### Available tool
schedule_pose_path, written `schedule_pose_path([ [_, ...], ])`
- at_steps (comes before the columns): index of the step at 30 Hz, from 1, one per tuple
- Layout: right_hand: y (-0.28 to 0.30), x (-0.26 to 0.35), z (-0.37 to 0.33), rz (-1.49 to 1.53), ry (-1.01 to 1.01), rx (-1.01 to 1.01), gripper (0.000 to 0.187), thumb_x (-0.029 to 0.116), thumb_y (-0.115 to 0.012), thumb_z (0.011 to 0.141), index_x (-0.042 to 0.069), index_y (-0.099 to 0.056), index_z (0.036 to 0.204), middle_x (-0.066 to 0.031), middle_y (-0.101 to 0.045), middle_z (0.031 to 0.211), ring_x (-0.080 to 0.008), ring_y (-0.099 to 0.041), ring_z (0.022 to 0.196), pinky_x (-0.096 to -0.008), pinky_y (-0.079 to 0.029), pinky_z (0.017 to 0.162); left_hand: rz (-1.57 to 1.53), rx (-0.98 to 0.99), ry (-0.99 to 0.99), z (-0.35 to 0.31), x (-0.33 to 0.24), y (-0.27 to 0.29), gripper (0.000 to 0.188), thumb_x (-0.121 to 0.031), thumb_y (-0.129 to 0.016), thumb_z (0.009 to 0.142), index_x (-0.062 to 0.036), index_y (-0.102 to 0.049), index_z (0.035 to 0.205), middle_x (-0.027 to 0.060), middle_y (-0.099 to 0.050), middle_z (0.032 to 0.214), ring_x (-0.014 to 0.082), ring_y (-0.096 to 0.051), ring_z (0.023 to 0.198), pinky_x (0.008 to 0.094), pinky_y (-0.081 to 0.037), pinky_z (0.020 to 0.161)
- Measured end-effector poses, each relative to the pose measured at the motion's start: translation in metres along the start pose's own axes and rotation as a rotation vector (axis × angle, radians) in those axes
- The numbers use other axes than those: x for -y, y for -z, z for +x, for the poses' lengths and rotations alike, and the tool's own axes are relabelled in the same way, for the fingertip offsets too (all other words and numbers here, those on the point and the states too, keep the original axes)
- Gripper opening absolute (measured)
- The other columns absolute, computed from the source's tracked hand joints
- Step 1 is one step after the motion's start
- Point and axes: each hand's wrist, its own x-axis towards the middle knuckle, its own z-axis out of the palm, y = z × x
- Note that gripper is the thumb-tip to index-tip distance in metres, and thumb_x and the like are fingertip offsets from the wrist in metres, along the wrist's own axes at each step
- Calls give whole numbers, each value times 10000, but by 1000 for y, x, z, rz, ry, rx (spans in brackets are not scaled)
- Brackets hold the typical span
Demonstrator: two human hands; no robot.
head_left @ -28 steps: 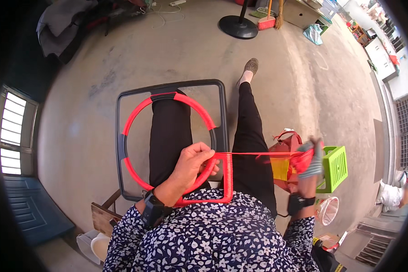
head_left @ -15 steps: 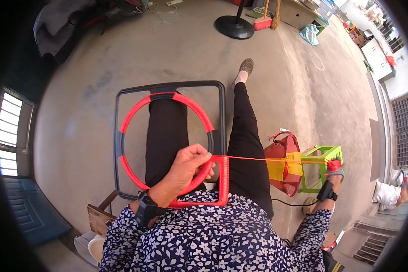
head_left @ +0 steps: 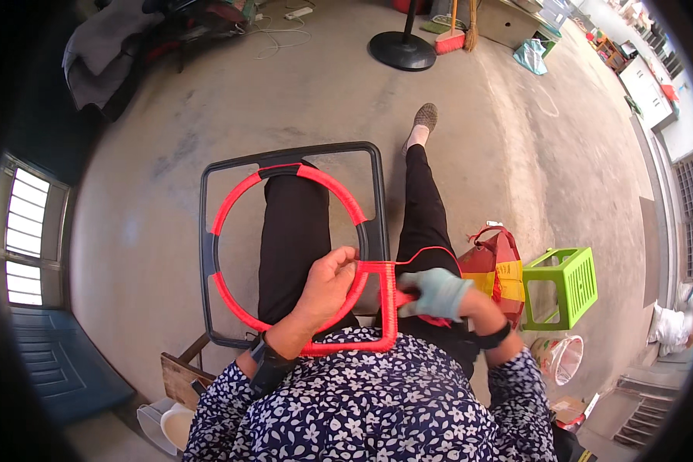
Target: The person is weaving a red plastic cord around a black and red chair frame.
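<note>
Over my lap rests a black square frame with a round ring inside it. Red cord is wound tightly round parts of the ring and the lower right corner piece. My bare left hand is closed on the ring, beside that wrapped corner. Just right of the corner piece is my right hand, in a pale blue-green glove and curled round a bundle of red cord, partly hidden below it. A loose loop of the cord bows from the corner's top edge to the right hand.
A red and yellow bag and a green plastic stool stand to my right, with a small bucket nearer. Ahead are a round black stand base and a red broom. A wooden piece sits at lower left.
My right hand has come in from far right to the frame's corner with the cord bundle. The taut cord has slackened into a loop. My left hand stays on the ring.
</note>
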Motion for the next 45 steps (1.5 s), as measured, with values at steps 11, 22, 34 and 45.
schedule_pose_path([
  [11, 7, 31, 41, 354, 379, -920, 686, 68, -752, 690, 5, -459, 1308, -173, -555, 1211, -302, -522, 1174, -381, -431, 988, 715, -555, -697, -10, -34, -6, 179, 11, -519, 899, 12, -561, 1074, 135, -597, 961, 224, -590, 837, 312, -484, 735],
  [22, 23, 38, 17, 945, 378, -884, 215, 79, -676, 814, 34, -572, 996, -87, -649, 935, -187, -641, 898, -337, -520, 821, 354, -417, -485, -15, -26, -10, 164, -41, -590, 882, 8, -544, 1032, 99, -600, 926, 155, -583, 815, 294, -494, 740],
  [34, 59, -175, -108, -377, -854, -978, 176, 186, -601, 839, 38, -590, 932, -205, -640, 780, -322, -639, 719, -414, -500, 658, -19, -113, -132, -7, -13, -10, 104, -92, -544, 947, 0, -511, 981, 22, -597, 805, 50, -560, 643, 206, -494, 563],
  [45, -13, -8, 24, 1016, 70, -268, 373, 347, -600, 914, 3, -613, 1056, -40, -623, 819, -141, -631, 739, -296, -519, 676, -217, -114, 3, -10, -24, -13, 210, -184, -513, 974, -2, -487, 1074, 63, -619, 804, 110, -612, 610, 237, -524, 535],
])
